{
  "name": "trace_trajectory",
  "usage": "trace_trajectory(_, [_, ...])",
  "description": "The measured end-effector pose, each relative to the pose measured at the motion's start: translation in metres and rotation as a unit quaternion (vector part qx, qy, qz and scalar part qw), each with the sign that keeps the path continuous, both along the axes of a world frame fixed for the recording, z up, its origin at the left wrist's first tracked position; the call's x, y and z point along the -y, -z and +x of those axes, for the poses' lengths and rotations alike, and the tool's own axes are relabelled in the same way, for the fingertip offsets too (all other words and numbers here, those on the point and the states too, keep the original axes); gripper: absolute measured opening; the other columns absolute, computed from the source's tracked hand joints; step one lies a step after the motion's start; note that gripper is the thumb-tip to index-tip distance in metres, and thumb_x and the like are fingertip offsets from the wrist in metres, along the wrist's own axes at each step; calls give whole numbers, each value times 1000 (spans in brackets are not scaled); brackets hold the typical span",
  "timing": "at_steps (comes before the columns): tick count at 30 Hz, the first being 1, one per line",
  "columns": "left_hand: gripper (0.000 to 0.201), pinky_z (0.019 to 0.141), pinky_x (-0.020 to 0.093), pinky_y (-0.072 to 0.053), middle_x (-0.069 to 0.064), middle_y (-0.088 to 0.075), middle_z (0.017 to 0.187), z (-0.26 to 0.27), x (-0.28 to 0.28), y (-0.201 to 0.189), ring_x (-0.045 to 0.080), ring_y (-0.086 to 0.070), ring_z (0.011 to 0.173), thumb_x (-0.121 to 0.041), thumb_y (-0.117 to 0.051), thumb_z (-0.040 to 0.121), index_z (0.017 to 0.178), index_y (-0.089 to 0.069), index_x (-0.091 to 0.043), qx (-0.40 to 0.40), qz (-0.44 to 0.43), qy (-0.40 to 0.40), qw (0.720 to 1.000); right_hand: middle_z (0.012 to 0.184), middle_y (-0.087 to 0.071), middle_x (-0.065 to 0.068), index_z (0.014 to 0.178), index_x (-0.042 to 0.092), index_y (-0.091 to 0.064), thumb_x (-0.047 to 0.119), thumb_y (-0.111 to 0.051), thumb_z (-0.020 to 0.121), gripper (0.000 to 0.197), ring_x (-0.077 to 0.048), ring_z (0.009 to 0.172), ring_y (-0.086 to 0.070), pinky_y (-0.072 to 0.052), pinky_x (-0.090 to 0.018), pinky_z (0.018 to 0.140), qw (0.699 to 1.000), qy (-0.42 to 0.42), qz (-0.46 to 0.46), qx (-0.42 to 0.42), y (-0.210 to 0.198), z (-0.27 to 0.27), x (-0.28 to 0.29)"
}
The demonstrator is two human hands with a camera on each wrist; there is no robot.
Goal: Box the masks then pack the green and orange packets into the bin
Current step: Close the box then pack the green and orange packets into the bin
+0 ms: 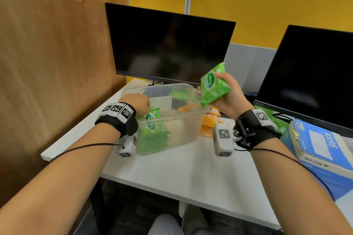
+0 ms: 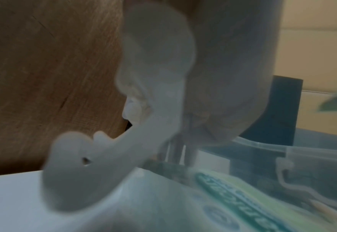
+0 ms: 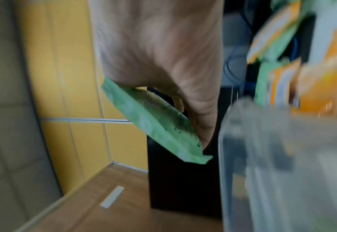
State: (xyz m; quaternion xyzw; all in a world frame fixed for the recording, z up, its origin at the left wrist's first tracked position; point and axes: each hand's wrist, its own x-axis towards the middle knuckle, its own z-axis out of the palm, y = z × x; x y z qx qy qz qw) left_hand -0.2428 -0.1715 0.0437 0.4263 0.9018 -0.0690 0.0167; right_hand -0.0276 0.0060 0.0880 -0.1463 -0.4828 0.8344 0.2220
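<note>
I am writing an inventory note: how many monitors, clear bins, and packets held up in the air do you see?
Monitors: 2
Clear bin: 1
Green packet, lifted by the right hand: 1
Total: 4

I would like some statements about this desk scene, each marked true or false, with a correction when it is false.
1. The right hand grips a green packet above the clear bin. True.
2. The bin holds no packets yet. False: green packets stand at its left end, and at least one orange packet lies at the back.
3. The left hand reaches into the bin at the green packets. True.
4. Both monitors show a bright picture. False: both screens are dark.
5. The blue mask box lies inside the bin. False: it lies on the desk, to the right.
</note>
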Motion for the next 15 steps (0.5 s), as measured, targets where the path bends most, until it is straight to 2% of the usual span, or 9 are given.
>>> trace_trajectory(1, [29, 92, 36, -45, -2, -67, 111, -1, 0, 0, 21, -60, 103, -27, -49, 86, 110, -67, -26, 8, 6, -1, 1000, 116, -47, -17, 134, 6, -42, 27, -57, 86, 54, -34, 101, -56, -49, -47, 91, 1000, -16, -20, -16, -4, -9, 7])
trace_trajectory(3, [30, 92, 36, -45, -1, -67, 112, -1, 0, 0, 21, -60, 104, -25, -48, 87, 109, -67, -25, 15, 8, -5, 1000, 112, -49, -19, 128, 6, -44, 19, -53, 90, 42, -39, 98, -59, -47, -53, 94, 999, -38, 5, 4, -6, -29, 24])
trace_trajectory(5, [32, 95, 37, -45, 1, -66, 117, -2, -1, 0, 23, -59, 108, -23, -46, 88, 113, -66, -22, 16, 24, -17, 999, 112, -55, -22, 122, 4, -46, 11, -47, 91, 32, -40, 96, -61, -45, -56, 95, 993, -47, 61, 85, -4, -54, 44])
trace_trajectory(7, [36, 98, 39, -44, 6, -61, 125, -2, -1, 1, 26, -57, 115, -19, -42, 91, 123, -59, -17, 8, 78, -34, 996, 122, -60, -22, 124, 1, -52, 6, -49, 90, 34, -36, 101, -62, -48, -51, 95, 975, -60, 110, 185, 3, -75, 60])
trace_trajectory(9, [39, 99, 41, -43, 12, -58, 129, -3, 0, 2, 30, -55, 118, -15, -40, 93, 130, -49, -11, 4, 147, -43, 988, 128, -59, -22, 126, -2, -54, 5, -54, 90, 37, -34, 105, -61, -49, -46, 96, 944, -87, 179, 264, 13, -92, 70])
trace_trajectory(11, [41, 98, 42, -43, 15, -58, 128, -5, 1, 2, 33, -55, 117, -13, -40, 93, 133, -43, -10, 14, 178, -44, 983, 132, -56, -20, 128, -3, -54, 11, -56, 92, 39, -33, 117, -57, -47, -42, 101, 888, -98, 316, 319, 18, -104, 81])
trace_trajectory(13, [40, 98, 40, -43, 12, -57, 130, -5, 1, 2, 31, -54, 118, -17, -40, 92, 131, -47, -16, 22, 166, -36, 985, 134, -54, -16, 129, 2, -53, 22, -54, 95, 40, -31, 123, -52, -43, -37, 103, 788, -126, 474, 373, 18, -109, 93])
trace_trajectory(15, [38, 98, 38, -43, 7, -58, 130, -3, 0, 2, 27, -55, 116, -27, -39, 92, 127, -53, -22, 20, 108, -27, 994, 134, -53, -10, 131, 6, -52, 30, -50, 97, 41, -26, 124, -51, -40, -33, 102, 677, -149, 580, 428, 16, -111, 102])
